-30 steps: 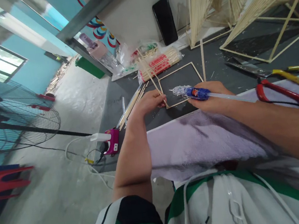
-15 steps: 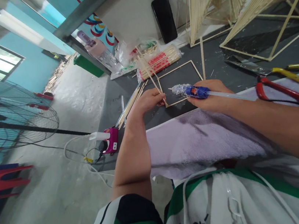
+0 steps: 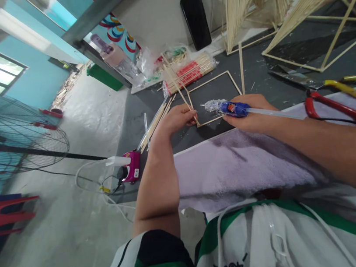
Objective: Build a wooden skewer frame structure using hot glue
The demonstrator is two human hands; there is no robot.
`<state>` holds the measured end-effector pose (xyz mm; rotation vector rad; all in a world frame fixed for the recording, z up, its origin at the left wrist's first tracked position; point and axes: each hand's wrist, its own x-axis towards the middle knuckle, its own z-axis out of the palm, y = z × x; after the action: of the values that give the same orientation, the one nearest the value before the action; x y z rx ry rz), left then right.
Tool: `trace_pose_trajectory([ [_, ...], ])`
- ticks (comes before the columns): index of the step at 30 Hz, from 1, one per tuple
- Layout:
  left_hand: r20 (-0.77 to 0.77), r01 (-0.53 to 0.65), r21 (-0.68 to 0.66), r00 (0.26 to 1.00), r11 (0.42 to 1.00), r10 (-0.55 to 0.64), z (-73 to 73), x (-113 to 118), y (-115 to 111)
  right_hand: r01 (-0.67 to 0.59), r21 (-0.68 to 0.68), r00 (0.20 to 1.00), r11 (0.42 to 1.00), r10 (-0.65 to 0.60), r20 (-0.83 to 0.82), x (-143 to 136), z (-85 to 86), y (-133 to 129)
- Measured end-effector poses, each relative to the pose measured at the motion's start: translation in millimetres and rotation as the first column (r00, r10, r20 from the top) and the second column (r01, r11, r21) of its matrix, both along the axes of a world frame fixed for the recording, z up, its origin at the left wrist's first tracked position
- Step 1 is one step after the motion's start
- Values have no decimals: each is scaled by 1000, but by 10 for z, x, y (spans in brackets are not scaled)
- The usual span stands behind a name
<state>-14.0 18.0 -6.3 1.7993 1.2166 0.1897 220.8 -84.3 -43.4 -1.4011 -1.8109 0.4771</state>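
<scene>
My left hand (image 3: 182, 117) pinches a thin wooden stick (image 3: 178, 85) that leans up from the near left corner of a square stick frame (image 3: 209, 81). The frame lies on the dark tabletop. My right hand (image 3: 249, 103) is wrapped round a blue glue gun (image 3: 234, 109), its nozzle pointing left over the inside of the frame, apart from the held stick. Stringy, whitish glue covers the gun's front, and a clear glue stick (image 3: 274, 113) runs out of its back. Another stick (image 3: 241, 67) rises at the frame's right side.
Pliers with red handles (image 3: 337, 111) and a yellow-handled tool (image 3: 353, 89) lie at right, near finished stick structures (image 3: 300, 14). A phone (image 3: 195, 19) leans on the wall. Packed sticks (image 3: 191, 74) lie behind the frame. A pink power socket (image 3: 133, 167) sits at the left edge.
Almost nothing differs. Both hands keep their places and their holds; the whole view has shifted very slightly.
</scene>
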Motion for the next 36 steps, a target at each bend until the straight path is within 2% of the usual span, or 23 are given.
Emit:
trace_pose_trajectory([
  [12,2,-26,-14,1000,1000,26,26,27,-29,12,-12,999,1000,-12,31,-11,39,-11],
  [28,-1,-24,2,1000,1000,24,36,33,-38,-2,16,1000,1000,3,-21,-2,-1,-12],
  [36,-1,-32,-7,999,999,32,35,38,-33,-6,19,1000,1000,6,6,6,-15,5],
])
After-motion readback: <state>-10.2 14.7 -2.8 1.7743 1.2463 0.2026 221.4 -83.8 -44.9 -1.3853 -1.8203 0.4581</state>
